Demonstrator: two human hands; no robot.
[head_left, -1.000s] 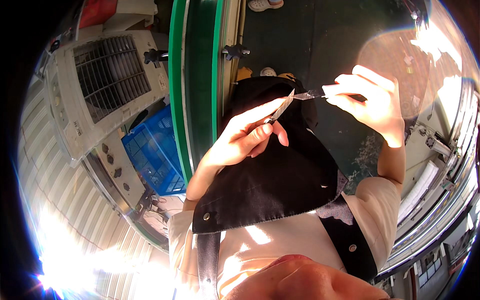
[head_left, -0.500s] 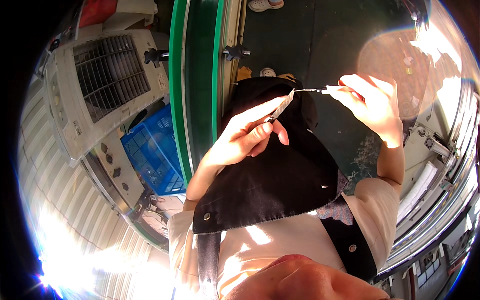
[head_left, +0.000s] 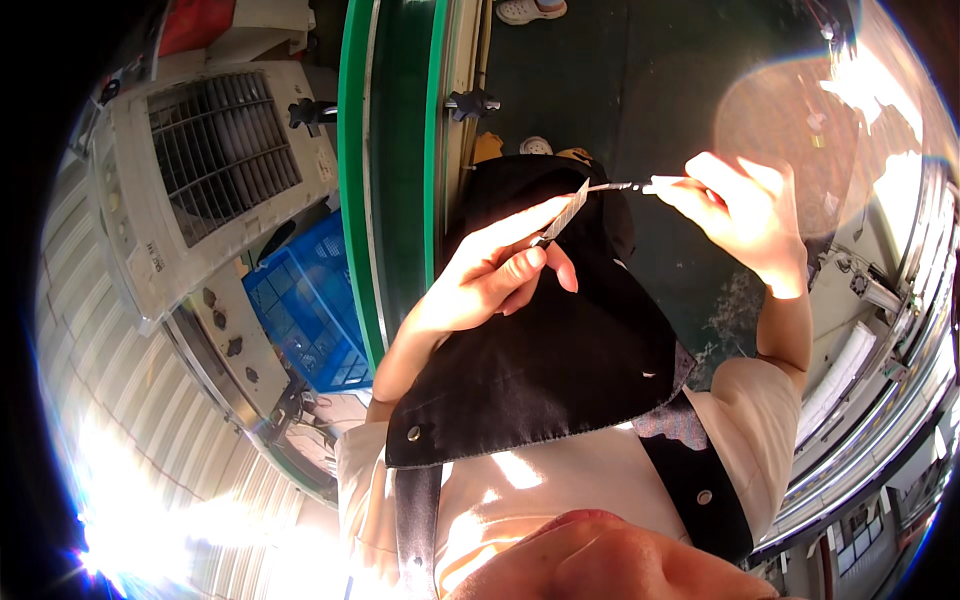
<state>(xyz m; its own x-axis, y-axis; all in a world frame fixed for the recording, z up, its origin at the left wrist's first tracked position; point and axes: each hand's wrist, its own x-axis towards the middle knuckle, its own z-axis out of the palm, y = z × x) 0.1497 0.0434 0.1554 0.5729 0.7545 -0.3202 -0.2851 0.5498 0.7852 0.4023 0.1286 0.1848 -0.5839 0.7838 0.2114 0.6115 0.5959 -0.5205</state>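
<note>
My left hand [head_left: 500,268] is closed round what looks like a snap-off utility knife, its scored metal blade [head_left: 570,213] rising between thumb and fingers. The palm hides the rest of the knife. To the right, my right hand [head_left: 745,212] pinches a thin wire-like piece [head_left: 622,186], dark in the middle with light bits near my fingertips. Its far end is brownish and meets the blade's tip, or lies just at it; I cannot tell which. Both hands are held in the air in front of my black apron [head_left: 520,375].
To the left runs a green-edged conveyor belt [head_left: 404,130] with a black star knob [head_left: 473,104] on its side. Beyond it are a blue plastic crate [head_left: 318,310] and a beige air cooler [head_left: 310,120]. A foot in a light clog [head_left: 530,10] stands on the dark floor at the top.
My right hand has turned slightly and shifted a little to the right. The thin piece now lies a bit lower at the blade. The left hand has hardly moved.
</note>
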